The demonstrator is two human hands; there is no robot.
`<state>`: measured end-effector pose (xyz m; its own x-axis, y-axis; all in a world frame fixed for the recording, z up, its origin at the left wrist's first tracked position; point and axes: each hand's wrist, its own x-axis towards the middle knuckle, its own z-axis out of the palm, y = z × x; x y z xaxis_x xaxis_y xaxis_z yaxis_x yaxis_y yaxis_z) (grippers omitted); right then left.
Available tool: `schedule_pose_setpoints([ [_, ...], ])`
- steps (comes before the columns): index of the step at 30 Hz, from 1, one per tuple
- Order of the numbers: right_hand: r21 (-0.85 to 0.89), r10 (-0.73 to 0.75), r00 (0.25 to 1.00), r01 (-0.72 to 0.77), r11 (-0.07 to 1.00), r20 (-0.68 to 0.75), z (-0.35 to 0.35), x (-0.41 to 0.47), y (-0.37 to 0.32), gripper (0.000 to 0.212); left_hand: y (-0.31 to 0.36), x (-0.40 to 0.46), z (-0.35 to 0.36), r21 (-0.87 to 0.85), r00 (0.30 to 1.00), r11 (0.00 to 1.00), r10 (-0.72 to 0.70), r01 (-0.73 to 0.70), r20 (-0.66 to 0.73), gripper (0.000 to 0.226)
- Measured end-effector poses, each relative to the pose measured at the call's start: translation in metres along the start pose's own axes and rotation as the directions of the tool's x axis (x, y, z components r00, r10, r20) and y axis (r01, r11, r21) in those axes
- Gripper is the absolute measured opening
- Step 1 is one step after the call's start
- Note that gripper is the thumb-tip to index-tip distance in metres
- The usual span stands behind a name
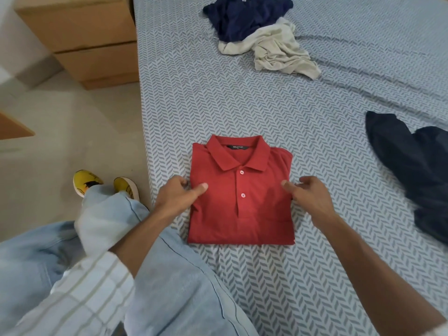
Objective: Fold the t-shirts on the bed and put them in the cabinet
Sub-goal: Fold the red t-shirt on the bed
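Observation:
A red polo shirt (240, 195) lies folded into a neat rectangle near the left edge of the bed (315, 275), collar up. My left hand (178, 194) grips its left edge, thumb on top and fingers tucked under the side. At the shirt's right edge is my right hand (308, 192), thumb on the red cloth; whether its curled fingers grip the shirt I cannot tell. Unfolded shirts lie farther off: a navy one (244, 16) and a beige one (278, 52) at the back, a dark one (417, 170) at the right.
A wooden cabinet with drawers (92, 44) stands on the floor left of the bed's far end. My legs in light jeans and yellow shoes (87, 181) are by the bed's left side. A brown board corner (12, 127) shows at the far left.

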<state>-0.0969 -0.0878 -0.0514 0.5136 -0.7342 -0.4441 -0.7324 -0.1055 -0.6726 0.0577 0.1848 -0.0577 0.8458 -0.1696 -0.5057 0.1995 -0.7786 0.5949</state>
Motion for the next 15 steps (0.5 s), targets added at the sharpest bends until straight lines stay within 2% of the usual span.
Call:
schedule_pose_setpoints([
  [2,0.020,0.018,0.999,-0.019,1.000,0.026,0.006,0.013,-0.019,0.064,0.013,0.012,0.001,-0.072,1.000,0.997,-0.007,0.007,-0.003,0.076],
  [4,0.045,0.037,0.996,-0.041,0.998,0.085,0.013,0.023,-0.035,0.049,0.026,0.021,0.001,-0.121,1.000,0.993,-0.014,0.014,-0.002,0.071],
  [7,0.106,0.102,0.977,-0.124,0.987,0.189,0.019,0.036,-0.048,0.042,0.036,0.036,0.002,-0.180,0.997,0.981,-0.069,0.073,0.031,0.072],
  [10,0.153,0.166,0.941,-0.218,0.964,0.294,0.017,0.043,-0.048,0.057,0.040,0.045,0.003,-0.268,0.986,0.953,-0.115,0.144,0.119,0.068],
  [15,0.186,0.149,0.897,-0.244,0.952,0.417,0.010,0.046,-0.045,0.063,0.048,0.043,0.000,-0.360,0.972,0.920,-0.075,0.153,0.222,0.034],
])
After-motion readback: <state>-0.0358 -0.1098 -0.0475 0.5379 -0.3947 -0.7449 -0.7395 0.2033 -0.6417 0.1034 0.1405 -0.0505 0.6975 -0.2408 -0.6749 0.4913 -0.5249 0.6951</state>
